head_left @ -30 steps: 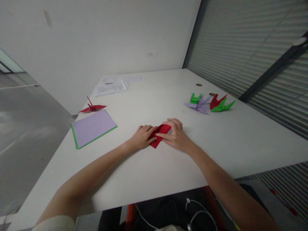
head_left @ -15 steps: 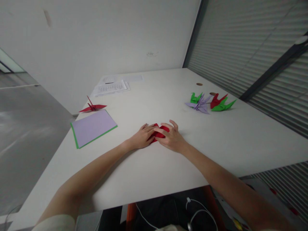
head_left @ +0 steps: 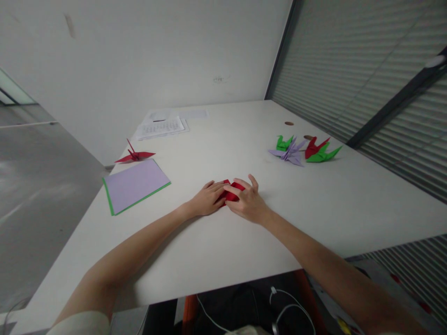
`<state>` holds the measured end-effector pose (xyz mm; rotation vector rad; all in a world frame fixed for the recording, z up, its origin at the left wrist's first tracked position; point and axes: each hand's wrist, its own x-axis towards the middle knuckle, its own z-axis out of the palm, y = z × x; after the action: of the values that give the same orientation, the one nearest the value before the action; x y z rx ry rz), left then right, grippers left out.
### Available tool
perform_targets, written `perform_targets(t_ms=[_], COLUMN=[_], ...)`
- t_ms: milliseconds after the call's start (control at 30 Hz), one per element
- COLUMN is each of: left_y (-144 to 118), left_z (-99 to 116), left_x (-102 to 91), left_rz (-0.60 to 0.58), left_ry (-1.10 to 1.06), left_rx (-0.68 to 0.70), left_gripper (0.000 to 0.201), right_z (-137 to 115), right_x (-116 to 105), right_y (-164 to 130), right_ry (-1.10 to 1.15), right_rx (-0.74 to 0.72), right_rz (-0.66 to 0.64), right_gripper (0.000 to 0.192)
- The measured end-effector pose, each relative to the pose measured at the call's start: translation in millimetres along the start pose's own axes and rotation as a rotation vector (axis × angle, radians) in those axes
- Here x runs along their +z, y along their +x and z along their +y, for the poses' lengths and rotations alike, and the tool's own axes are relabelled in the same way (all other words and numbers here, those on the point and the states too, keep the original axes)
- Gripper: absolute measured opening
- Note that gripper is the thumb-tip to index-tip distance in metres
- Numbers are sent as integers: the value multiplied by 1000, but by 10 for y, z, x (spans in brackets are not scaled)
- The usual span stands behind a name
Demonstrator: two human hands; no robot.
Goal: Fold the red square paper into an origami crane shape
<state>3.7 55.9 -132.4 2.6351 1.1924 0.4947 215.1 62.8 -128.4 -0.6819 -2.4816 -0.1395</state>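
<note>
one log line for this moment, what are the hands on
left hand: pressing red paper | right hand: pressing same paper | paper: flat on white table | nearby: paper cranes
</note>
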Motion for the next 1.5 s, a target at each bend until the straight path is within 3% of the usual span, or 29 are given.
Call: perform_targets(t_ms=[133,233,400,633,767,900,1100,1233,1500], left_y=[-3,-5,1,5,-1,9,-9,-43,-1], left_z=[30,73,101,42,61,110,212,244,193], left_x=[-17,-16,40,147,139,72,-106,-189,-130], left_rz=[27,34,105,159,160,154,-14,-77,-79], left_ry=[21,50,70,41,75,180,381,412,325], left_rx=[-45,-79,-68,2,37,13,-65,-15,91], left_gripper=[52,51,49,46,42,33,28,44,47], right_z=[90,229,471,679,666,587,455,445,552], right_x=[-108,-149,-109,-98,-99,-74,-44,-54,-31], right_y=[-14,-43,-119,-229,-219,-166,-98,-100,-137], right_ry=[61,208,419,431,461,562,614,576,486], right_rx=[205,342,440,656,728,674,509,426,421], right_rz=[141,174,144,-35,-61,-63,-82,-125,-167], right_gripper=[19,19,15,14,11,12,4,12,19])
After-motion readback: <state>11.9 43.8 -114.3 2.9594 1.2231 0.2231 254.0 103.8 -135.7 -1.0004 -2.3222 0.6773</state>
